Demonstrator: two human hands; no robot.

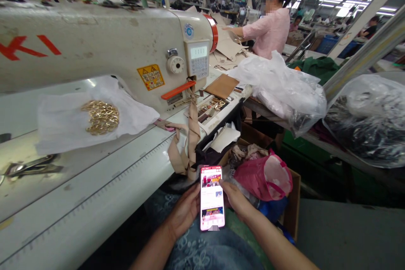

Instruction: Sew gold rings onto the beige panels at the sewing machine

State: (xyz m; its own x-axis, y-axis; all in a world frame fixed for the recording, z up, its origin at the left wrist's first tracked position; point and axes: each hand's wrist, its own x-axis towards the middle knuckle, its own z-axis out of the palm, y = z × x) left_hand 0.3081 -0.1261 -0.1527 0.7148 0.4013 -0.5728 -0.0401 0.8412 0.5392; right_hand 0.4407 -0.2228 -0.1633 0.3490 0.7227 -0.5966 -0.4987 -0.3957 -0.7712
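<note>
Centrally, one phone [212,197] is held over the lap, just below the edge of the surface [95,190]. The left hand [185,211] has its fingers curled against the phone's left side. The right hand [234,198] has its fingers closed along the right side, thumb at the screen's upper edge. Judged risk: the hold is at the edges only, so a slip could drop the phone; the hanging tan straps [190,139] could snag it. Counts: one sewing machine [104,46], one heap of gold rings [101,117], one pink bag [262,177], one co-worker [272,29].
</note>
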